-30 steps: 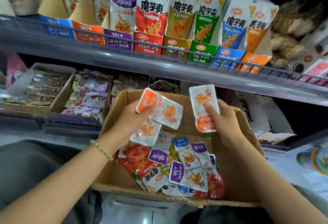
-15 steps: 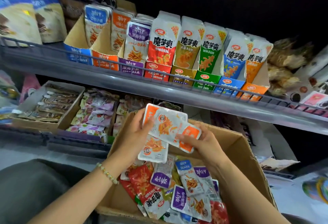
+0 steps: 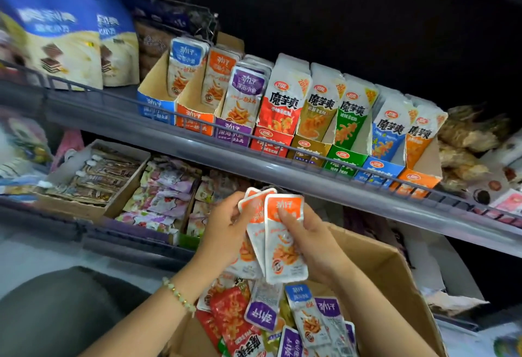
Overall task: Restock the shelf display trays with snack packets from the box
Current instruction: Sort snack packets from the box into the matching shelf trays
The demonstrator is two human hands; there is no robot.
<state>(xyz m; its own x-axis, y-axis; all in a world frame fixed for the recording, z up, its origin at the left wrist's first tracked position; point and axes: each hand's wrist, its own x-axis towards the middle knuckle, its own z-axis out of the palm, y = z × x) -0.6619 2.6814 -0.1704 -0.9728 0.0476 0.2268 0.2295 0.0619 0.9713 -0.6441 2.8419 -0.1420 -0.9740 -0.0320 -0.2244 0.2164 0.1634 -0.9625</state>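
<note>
Curled fingers of the right hand and the left hand grip a small stack of orange-topped packets from either side. The right thumb presses on the front packet's orange band. The stack is held upright just above an open cardboard box, where loose packets in purple, blue and red lie in a heap. A beaded bracelet circles the left wrist. Above the hands, a grey shelf carries a row of display trays, each with packets standing upright. The orange tray, second from the left, is part-filled. Beneath that shelf, lower trays of wrapped snacks sit side by side.
</note>
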